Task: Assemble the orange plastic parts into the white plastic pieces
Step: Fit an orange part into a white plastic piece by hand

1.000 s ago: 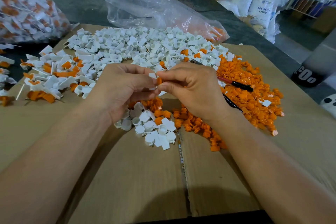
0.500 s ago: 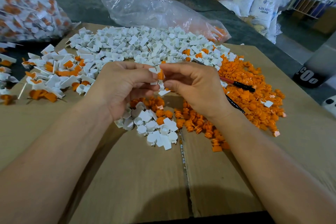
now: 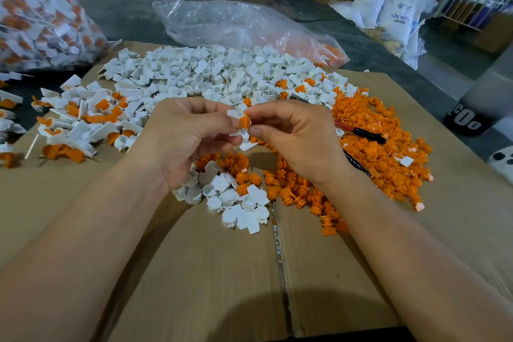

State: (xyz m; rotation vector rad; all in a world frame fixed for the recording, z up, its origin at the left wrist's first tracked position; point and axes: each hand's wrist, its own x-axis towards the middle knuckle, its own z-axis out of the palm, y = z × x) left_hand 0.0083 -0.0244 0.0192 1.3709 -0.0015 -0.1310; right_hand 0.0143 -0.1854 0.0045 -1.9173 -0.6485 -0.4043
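1. Hands meet above the middle of the cardboard [image 3: 222, 272]. The left hand [image 3: 188, 139] pinches a white piece [image 3: 232, 114] between thumb and fingertips. The right hand [image 3: 299, 139] pinches an orange part [image 3: 244, 121] with thumb and forefinger, its other fingers curled under.
2. Orange part and white piece touch, and the orange face shows in the white cup's mouth. I cannot tell whether it is fully seated. My reading is that this is the pressing-in step for this one pair.
3. Done work: a done heap [image 3: 80, 122] of white pieces with orange showing lies at the left edge. The bag [image 3: 36, 16] behind it looks packed with the same mix.
4. Left to do looks like a lot more:
   - The white pile [image 3: 222, 72] spreads wide across the far side, with only a few orange bits on its right fringe.
   - The orange pile [image 3: 383, 147] covers the right side and runs in under the right wrist.
   - A near heap [image 3: 236, 197] of bare white pieces sits just below the hands, touching the orange.
5. Judged from the piles, the task is somewhere in its middle, with hundreds of loose parts unpaired.
6. Other things: a clear bag [image 3: 236, 25] lies beyond the white pile, and a red-and-black pen [image 3: 361, 133] rests on the orange pile.
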